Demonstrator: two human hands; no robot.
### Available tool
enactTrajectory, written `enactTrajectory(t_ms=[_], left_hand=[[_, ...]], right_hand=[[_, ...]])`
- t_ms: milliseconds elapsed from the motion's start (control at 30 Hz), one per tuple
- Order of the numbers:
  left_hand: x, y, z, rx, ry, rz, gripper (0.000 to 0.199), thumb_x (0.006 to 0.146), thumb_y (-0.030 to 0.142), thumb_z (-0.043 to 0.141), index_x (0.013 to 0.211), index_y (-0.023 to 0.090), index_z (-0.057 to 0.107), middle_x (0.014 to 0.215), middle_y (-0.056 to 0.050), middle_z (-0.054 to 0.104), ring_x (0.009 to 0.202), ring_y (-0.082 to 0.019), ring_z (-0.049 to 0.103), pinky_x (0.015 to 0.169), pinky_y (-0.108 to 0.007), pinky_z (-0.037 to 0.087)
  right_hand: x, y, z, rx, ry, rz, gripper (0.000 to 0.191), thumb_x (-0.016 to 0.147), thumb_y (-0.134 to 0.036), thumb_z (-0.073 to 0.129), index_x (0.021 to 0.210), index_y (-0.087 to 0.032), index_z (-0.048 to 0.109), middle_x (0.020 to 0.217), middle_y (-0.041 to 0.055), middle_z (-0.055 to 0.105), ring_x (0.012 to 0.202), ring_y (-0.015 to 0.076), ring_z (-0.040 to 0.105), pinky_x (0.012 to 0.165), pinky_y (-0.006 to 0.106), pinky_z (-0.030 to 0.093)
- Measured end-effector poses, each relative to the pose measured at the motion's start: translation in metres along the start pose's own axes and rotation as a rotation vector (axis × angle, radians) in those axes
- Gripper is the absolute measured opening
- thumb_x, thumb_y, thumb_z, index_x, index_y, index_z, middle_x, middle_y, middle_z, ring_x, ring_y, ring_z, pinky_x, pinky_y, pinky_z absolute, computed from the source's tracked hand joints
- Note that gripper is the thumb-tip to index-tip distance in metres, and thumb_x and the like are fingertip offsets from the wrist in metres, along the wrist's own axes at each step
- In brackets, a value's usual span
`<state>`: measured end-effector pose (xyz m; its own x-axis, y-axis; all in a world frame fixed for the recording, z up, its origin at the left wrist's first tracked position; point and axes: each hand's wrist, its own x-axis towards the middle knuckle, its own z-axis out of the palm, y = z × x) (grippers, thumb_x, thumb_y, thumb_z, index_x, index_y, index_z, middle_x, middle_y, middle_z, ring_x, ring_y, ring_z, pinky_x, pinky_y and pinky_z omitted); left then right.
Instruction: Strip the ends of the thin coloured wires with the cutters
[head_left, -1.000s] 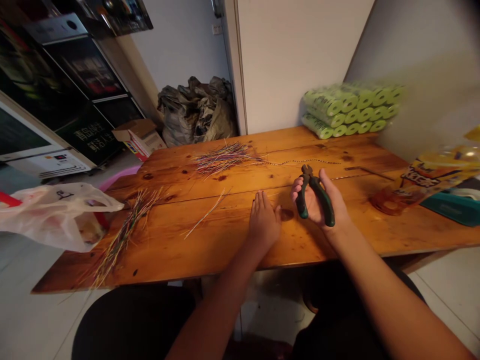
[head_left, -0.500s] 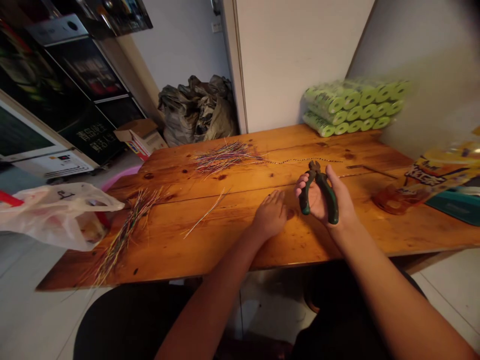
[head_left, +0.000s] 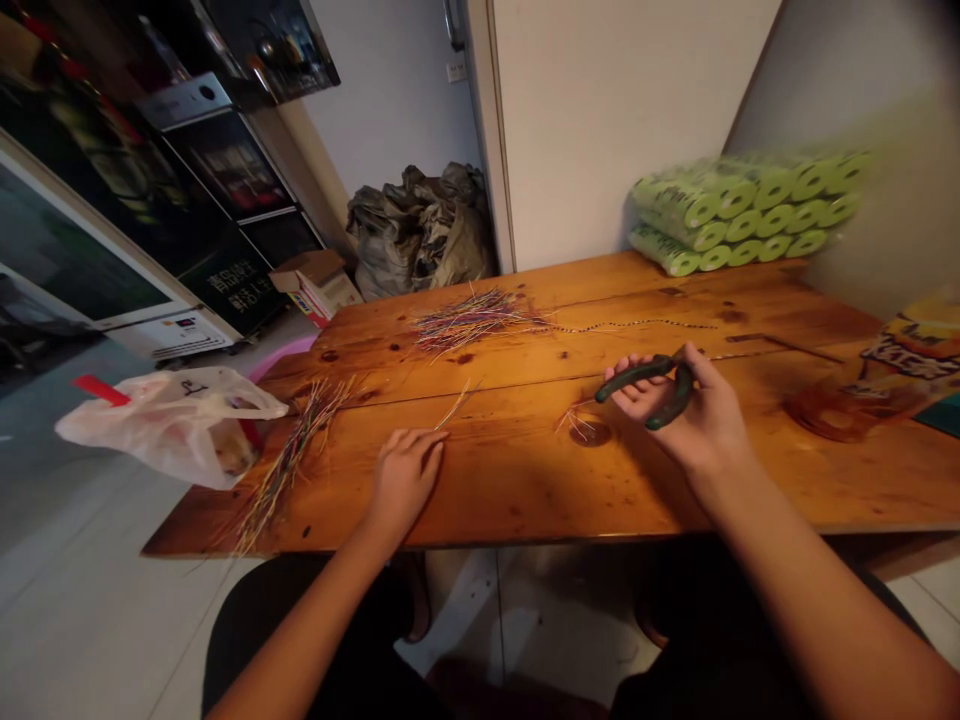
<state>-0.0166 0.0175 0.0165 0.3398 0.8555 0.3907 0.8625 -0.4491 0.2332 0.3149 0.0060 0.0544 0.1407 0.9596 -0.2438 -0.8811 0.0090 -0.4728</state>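
My left hand (head_left: 406, 478) is on the wooden table (head_left: 495, 500), its fingers together over the near end of a few thin wires (head_left: 457, 402). Dark green-handled pliers (head_left: 670, 395) lie across the fingers of my palm-up right hand (head_left: 694, 420), their handles spread and pointing left. A small tuft of short wires (head_left: 574, 421) is left of the pliers. One colourful wire bundle (head_left: 476, 320) lies toward the back; another (head_left: 296, 465) lies at the left. A long twisted strand (head_left: 637, 325) runs right from the back bundle.
A white plastic bag (head_left: 176, 420) is at the left end. Green-wrapped rolls (head_left: 742, 210) are stacked at the back right. An orange-labelled bottle (head_left: 847, 400) stands at the right, near a thin metal rod (head_left: 802, 348). Grey sacks (head_left: 420, 235) are behind the table.
My left hand has moved left to the loose wires, uncovering the small tuft. The pliers have turned in my right hand. The camera view has shifted slightly left.
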Motion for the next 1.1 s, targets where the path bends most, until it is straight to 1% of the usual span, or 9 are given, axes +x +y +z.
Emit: enactTrajectory(t_ms=[100,267,433,600,700,800,933,1000,1100], left_hand=[[0.001,0.001,0.006,0.077,-0.016,0.013,0.026,0.088,0.025,0.045,0.101,0.024,0.068,0.095,-0.005,0.070,0.091,-0.022,0.057,0.083,-0.036,0.045],[0.027,-0.002,0.012,0.172,-0.057,-0.007,0.024,0.085,0.026,0.049,0.097,0.019,0.069,0.093,-0.009,0.071,0.091,-0.025,0.059,0.083,-0.037,0.045],[0.042,-0.002,0.009,0.248,-0.123,-0.039,0.020,0.082,0.026,0.051,0.083,0.021,0.069,0.085,-0.009,0.071,0.086,-0.024,0.062,0.079,-0.034,0.045],[0.043,0.000,0.002,0.223,-0.075,-0.142,0.023,0.083,0.030,0.048,0.083,0.022,0.070,0.077,-0.009,0.071,0.073,-0.023,0.065,0.067,-0.032,0.046],[0.047,0.000,-0.011,-0.006,0.066,-0.285,0.022,0.080,0.034,0.052,0.083,0.023,0.070,0.077,-0.007,0.072,0.074,-0.022,0.066,0.070,-0.031,0.047],[0.056,0.007,-0.027,-0.561,0.234,-0.454,0.020,0.074,0.034,0.060,0.082,0.018,0.069,0.082,-0.005,0.072,0.077,-0.018,0.066,0.076,-0.029,0.048],[0.065,0.027,-0.042,-1.277,0.262,-0.627,0.021,0.069,0.022,0.066,0.089,0.015,0.064,0.092,-0.005,0.070,0.077,-0.010,0.064,0.079,-0.024,0.050],[0.065,0.039,-0.044,-1.416,0.306,-0.625,0.019,0.069,0.016,0.065,0.088,0.016,0.062,0.094,-0.004,0.070,0.079,-0.008,0.065,0.082,-0.022,0.049],[0.062,0.054,-0.040,-1.455,0.414,-0.559,0.015,0.070,0.016,0.066,0.084,0.017,0.060,0.090,-0.003,0.070,0.082,-0.009,0.065,0.083,-0.022,0.050]], right_hand=[[0.006,0.006,-0.007,0.077,0.075,0.016,0.015,0.085,-0.032,0.046,0.076,-0.021,0.051,0.076,0.0045,0.061,0.076,0.0177,0.063,0.079,0.039,0.055],[0.012,0.011,-0.014,0.069,0.141,0.070,0.006,0.081,-0.025,0.045,0.079,-0.021,0.049,0.074,0.0027,0.060,0.074,0.0172,0.064,0.080,0.041,0.055],[0.014,0.012,-0.014,0.068,0.127,0.048,0.003,0.079,-0.021,0.046,0.077,-0.022,0.049,0.071,0.0023,0.060,0.073,0.0178,0.063,0.080,0.044,0.055],[0.010,0.011,-0.010,0.031,0.079,0.057,0.006,0.080,-0.025,0.047,0.074,-0.023,0.049,0.079,0.0041,0.062,0.083,0.0213,0.063,0.081,0.050,0.052],[0.004,0.011,-0.002,0.012,0.031,0.062,0.010,0.081,-0.032,0.049,0.076,-0.023,0.051,0.090,0.0067,0.063,0.093,0.0258,0.062,0.080,0.056,0.050],[-0.004,0.013,0.008,-0.002,-0.046,0.084,0.010,0.082,-0.033,0.050,0.080,-0.023,0.053,0.096,0.0084,0.064,0.097,0.0279,0.061,0.080,0.056,0.049],[-0.017,0.022,0.018,-0.051,-0.210,0.215,0.011,0.082,-0.030,0.048,0.086,-0.024,0.057,0.095,0.0066,0.065,0.095,0.0269,0.061,0.080,0.055,0.048],[-0.024,0.030,0.021,-0.095,-0.298,0.329,0.018,0.085,-0.034,0.045,0.089,-0.023,0.058,0.085,0.0061,0.066,0.085,0.0247,0.064,0.078,0.051,0.050],[-0.034,0.047,0.022,-0.192,-0.412,0.494,0.035,0.088,-0.045,0.039,0.081,-0.018,0.059,0.071,0.0060,0.064,0.065,0.0208,0.064,0.071,0.045,0.053]])
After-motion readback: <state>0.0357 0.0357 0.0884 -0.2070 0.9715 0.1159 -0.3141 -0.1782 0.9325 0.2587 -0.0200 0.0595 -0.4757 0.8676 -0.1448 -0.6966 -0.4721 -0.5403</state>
